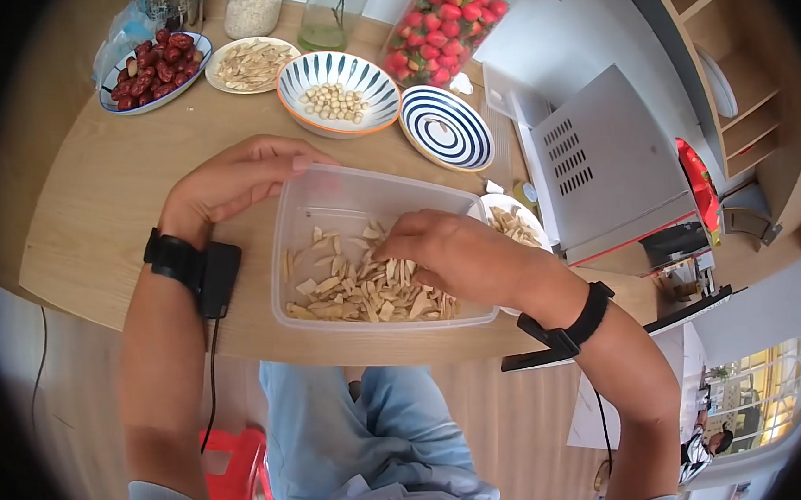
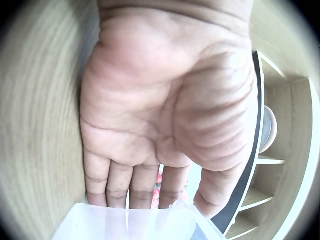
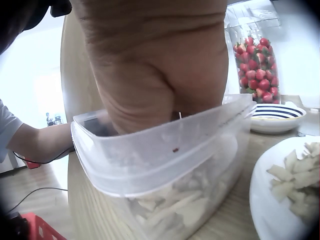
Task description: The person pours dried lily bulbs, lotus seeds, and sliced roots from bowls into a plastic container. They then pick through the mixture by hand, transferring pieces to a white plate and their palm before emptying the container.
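A clear plastic container (image 1: 479, 315) stands near the table's front edge, with pale dried slices (image 1: 366, 294) over its bottom. My left hand (image 1: 242, 179) holds its far left corner, thumb at the rim and fingers along the outside. In the left wrist view the palm (image 2: 160, 100) faces the camera, and the container wall (image 2: 130, 222) covers the fingertips. My right hand (image 1: 456, 251) reaches down into the container, curled fingers and thumb gripping some slices. From the right wrist, the container's side (image 3: 165, 155) hides those fingers.
Along the back are a bowl of red dates (image 1: 160, 72), a plate of slices (image 1: 253, 65), a bowl of pale round seeds (image 1: 334, 101), a striped dish (image 1: 448, 128) and packed strawberries (image 1: 445, 24). Another white plate (image 3: 262, 185) of slices adjoins the container's right side, before a grey appliance (image 1: 607, 152).
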